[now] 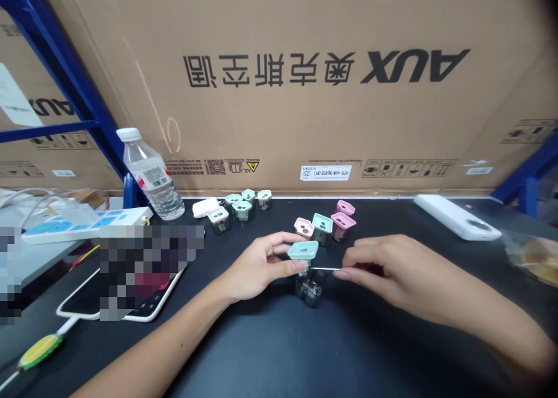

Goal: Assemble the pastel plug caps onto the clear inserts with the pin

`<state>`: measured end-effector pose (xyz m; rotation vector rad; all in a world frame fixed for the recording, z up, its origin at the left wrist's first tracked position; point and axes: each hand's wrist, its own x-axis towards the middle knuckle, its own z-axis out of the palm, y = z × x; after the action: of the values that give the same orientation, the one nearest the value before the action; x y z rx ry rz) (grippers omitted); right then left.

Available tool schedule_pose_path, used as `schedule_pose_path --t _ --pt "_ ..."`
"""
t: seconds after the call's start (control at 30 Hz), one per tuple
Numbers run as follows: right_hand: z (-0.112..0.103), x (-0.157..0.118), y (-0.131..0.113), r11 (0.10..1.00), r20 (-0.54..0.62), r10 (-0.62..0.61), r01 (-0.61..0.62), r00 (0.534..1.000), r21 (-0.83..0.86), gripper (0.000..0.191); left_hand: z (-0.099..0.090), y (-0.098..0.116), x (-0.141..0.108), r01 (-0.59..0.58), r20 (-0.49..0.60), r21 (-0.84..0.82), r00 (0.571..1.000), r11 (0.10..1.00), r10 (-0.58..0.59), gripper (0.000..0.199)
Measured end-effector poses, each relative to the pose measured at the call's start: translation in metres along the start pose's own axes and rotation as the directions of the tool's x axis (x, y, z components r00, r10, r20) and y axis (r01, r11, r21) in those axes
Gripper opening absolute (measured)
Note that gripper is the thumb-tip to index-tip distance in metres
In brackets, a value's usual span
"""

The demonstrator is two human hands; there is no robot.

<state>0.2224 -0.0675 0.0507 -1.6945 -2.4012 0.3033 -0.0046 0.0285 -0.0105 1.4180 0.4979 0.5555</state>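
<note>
- Nearest, above the black bench point(261, 351), our left hand point(257, 267) has its grip shut on a mint-green pod point(303, 250), pinched between thumb and fingers.
- Our right hand point(383, 264) holds a thin metal pin point(325, 268) in a closed pinch grip, its tip at the pod.
- A dark square block point(308, 290) sits just below the pod.
- Farther on stand pink pods point(343, 222), pale pods point(239, 206), a water bottle point(152, 177) and an AUX carton point(305, 96).

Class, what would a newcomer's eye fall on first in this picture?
A large cardboard carton, printed upside down with AUX, fills the top of the view. At the centre, above a black bench, the left hand holds a pale green plastic cap while the right hand pinches a thin metal pin. Small pink and green plastic pods stand just behind.
</note>
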Motion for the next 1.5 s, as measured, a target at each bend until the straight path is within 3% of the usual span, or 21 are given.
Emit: schedule_pose_path --t 0.47,1.13,1.23,1.33,1.4,1.5 --pt "0.0047 0.0013 -0.0071 0.988 0.03 -0.006 0.001 1.0 0.156 0.039 -0.0006 0.0056 -0.0011 -0.013 0.019 -0.029 1.0 0.999 0.014 0.043" --pt "0.0034 -0.0021 -0.0096 0.976 0.046 0.023 -0.032 0.999 0.215 0.042 -0.0006 0.0058 -0.0015 -0.037 0.018 -0.036 0.999 0.999 0.038 0.045" --pt "0.0039 -0.0037 -0.0096 0.911 0.211 0.136 -0.206 0.968 0.357 0.045 0.0011 0.0054 -0.0025 -0.058 -0.008 0.006 0.998 0.998 0.058 0.045" --pt "0.0056 -0.0032 -0.008 0.734 0.485 0.171 -0.439 0.858 0.518 0.045 0.0031 0.0057 -0.0043 -0.094 -0.023 0.079 0.995 0.992 0.096 0.043" --pt "0.0068 -0.0012 -0.007 0.674 0.537 0.146 -0.48 0.831 0.561 0.045 0.0034 0.0064 -0.005 -0.114 -0.04 0.111 0.992 0.987 0.119 0.043" --pt "0.0076 0.002 -0.0078 0.785 0.362 0.133 -0.321 0.923 0.529 0.043 0.0025 0.0072 -0.0045 -0.122 -0.083 0.14 0.988 0.983 0.134 0.044"
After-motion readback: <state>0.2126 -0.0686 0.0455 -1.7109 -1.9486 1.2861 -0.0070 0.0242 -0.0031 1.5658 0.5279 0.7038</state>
